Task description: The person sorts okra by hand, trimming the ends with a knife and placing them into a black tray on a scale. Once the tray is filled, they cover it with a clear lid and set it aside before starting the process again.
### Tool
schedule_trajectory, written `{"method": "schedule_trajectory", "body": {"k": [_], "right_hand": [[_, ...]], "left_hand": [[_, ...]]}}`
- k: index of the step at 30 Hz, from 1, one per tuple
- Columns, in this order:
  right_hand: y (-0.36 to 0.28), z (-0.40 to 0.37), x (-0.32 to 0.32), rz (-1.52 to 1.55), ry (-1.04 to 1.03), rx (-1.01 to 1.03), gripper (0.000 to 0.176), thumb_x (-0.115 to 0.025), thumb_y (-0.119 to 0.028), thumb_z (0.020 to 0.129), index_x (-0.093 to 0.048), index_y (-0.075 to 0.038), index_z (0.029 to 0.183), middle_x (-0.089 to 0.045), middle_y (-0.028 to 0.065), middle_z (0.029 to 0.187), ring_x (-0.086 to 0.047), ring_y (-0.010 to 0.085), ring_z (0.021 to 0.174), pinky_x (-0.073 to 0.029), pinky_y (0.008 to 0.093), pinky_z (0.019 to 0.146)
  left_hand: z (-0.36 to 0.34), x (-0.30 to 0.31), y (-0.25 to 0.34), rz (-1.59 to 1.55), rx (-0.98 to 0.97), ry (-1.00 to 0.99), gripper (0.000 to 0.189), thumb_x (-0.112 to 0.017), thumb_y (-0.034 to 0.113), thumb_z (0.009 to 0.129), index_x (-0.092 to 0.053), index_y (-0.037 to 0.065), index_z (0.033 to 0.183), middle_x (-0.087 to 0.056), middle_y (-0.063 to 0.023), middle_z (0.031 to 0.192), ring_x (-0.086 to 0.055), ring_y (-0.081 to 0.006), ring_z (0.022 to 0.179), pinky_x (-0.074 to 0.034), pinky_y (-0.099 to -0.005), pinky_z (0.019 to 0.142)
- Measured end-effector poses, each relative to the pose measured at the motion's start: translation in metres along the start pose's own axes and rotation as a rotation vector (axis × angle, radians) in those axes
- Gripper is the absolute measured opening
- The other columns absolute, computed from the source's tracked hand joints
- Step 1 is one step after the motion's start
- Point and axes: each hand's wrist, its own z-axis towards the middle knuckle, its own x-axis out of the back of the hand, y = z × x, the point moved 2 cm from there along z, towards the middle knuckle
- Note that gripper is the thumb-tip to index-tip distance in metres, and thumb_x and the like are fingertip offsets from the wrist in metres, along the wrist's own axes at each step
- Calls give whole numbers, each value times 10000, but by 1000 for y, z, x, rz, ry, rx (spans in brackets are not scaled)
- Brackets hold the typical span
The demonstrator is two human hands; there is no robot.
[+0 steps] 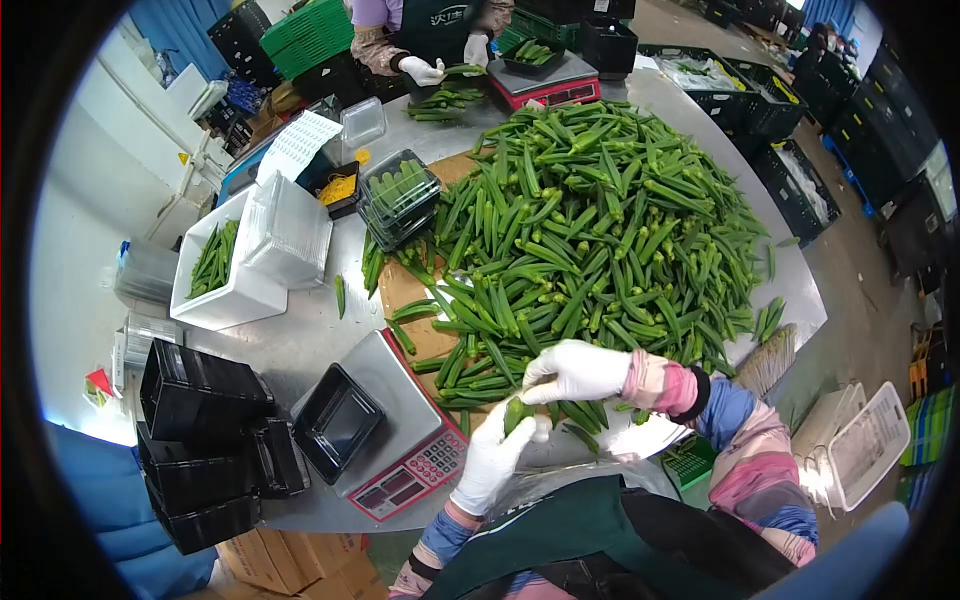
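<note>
My left hand [493,458], in a white glove, is closed around a green okra pod [516,413] at the near edge of the pile. Just above it, my gloved right hand [583,371] has thumb and fingers pinched together at the pod's upper end. A large okra heap [610,240] spreads over the table beyond both hands. Left of my left hand stands a red-edged digital scale [408,425] bearing a black plastic tray [338,422].
Stacked black trays [205,440] stand at the left. Behind them are a white bin [225,262] and lidded packs of okra [400,197]. Across the metal table [345,335], a gloved co-worker [425,45] handles okra beside another scale [545,80]. Crates [705,80] line the right side.
</note>
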Motion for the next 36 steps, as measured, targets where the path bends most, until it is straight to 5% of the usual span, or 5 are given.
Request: {"method": "schedule_trajectory", "body": {"k": [8, 13, 17, 29, 36], "right_hand": [[81, 108, 208, -836, 935, -161, 181, -661, -264, 872, -743, -107, 911, -711, 128, 894, -674, 334, 849, -537, 443, 792], [150, 134, 227, -1243, 828, -458, 259, -755, -262, 787, -711, -127, 1004, -656, 114, 989, -631, 313, 1010, -519, 443, 834], [136, 119, 202, -1066, 715, -415, 159, -592, -155, 884, -716, -103, 969, -654, 154, 952, -669, 322, 959, -530, 450, 810], [40, 2, 124, 1013, 498, 205, 338, -575, -254, 1023, -642, 16, 1215, -639, 1, 944, -568, 105, 788, -462, 255, 728], [4, -11, 38, 494, 301, -108, 252, -617, -243, 977, -711, -25, 1060, -690, 42, 914, -644, 109, 840, -522, 264, 778]], "left_hand": [[-23, 12, -45, -423, 287, 62, 275, -580, 37, 996, -536, -64, 1248, -675, -110, 979, -638, -140, 868, -524, -276, 826], [-23, 17, -55, -466, 320, 125, 271, -578, 53, 1006, -534, -59, 1248, -681, -104, 977, -639, -132, 837, -522, -257, 808], [-20, 20, -53, -479, 300, 159, 262, -568, 53, 1009, -537, -61, 1244, -683, -101, 963, -635, -127, 830, -518, -253, 798], [-20, 21, -33, -716, 286, 126, 382, -614, 33, 966, -507, -87, 1313, -670, -104, 948, -622, -151, 827, -505, -280, 807], [-10, 14, -2, -954, 254, 107, 269, -607, 83, 990, -550, -21, 1232, -632, -128, 1190, -638, -215, 1060, -549, -394, 917]]}}
